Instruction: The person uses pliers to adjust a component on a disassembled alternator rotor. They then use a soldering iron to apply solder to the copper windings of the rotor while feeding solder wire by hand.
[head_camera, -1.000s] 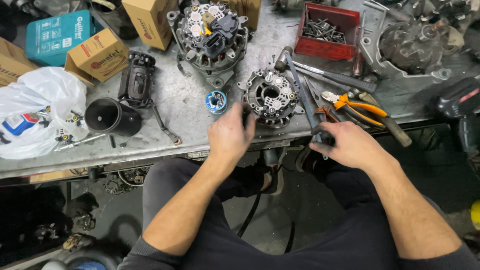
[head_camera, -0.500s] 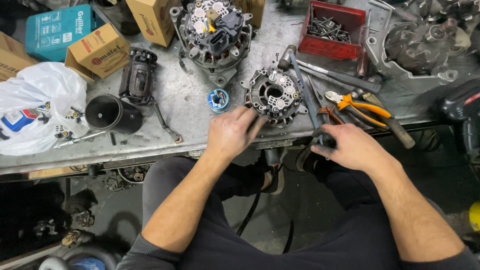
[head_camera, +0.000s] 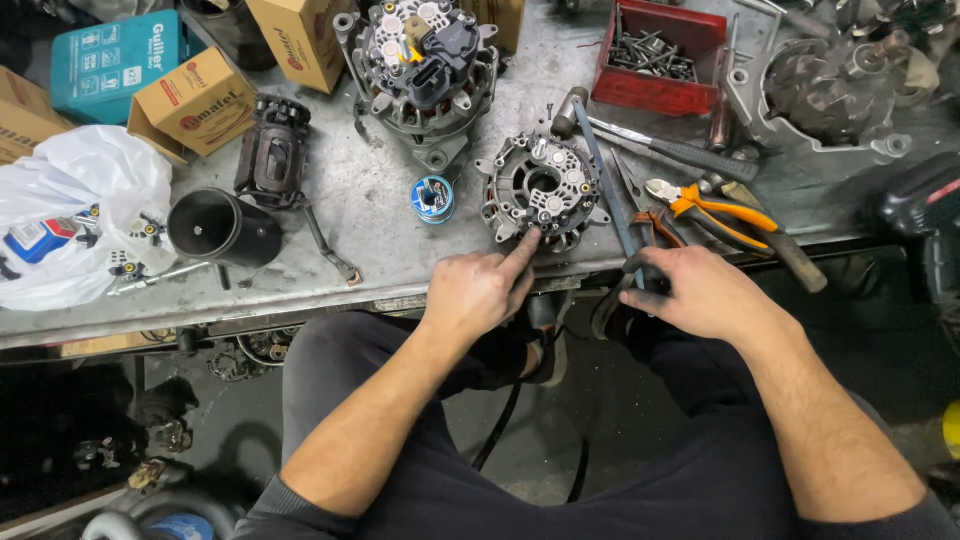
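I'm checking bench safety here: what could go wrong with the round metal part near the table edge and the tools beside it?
The left hand touches the round rectifier plate with only one fingertip; nothing clamps it, so a push could slide it toward the near table edge. The right hand grips a dark tool handle among crowded orange-handled pliers and a hammer, which could be knocked to the floor.

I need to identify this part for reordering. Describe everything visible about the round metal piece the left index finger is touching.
The round metal piece is a flat, ring-like plate of grey cast metal with a dark open centre, lobed edges and small silvery studs and terminals around its face. It looks used and grimy. It lies flat on the steel workbench near the front edge, below the large alternator and right of a small blue spool. The left hand touches its lower edge with the index fingertip; a long tool lies beside its right side.
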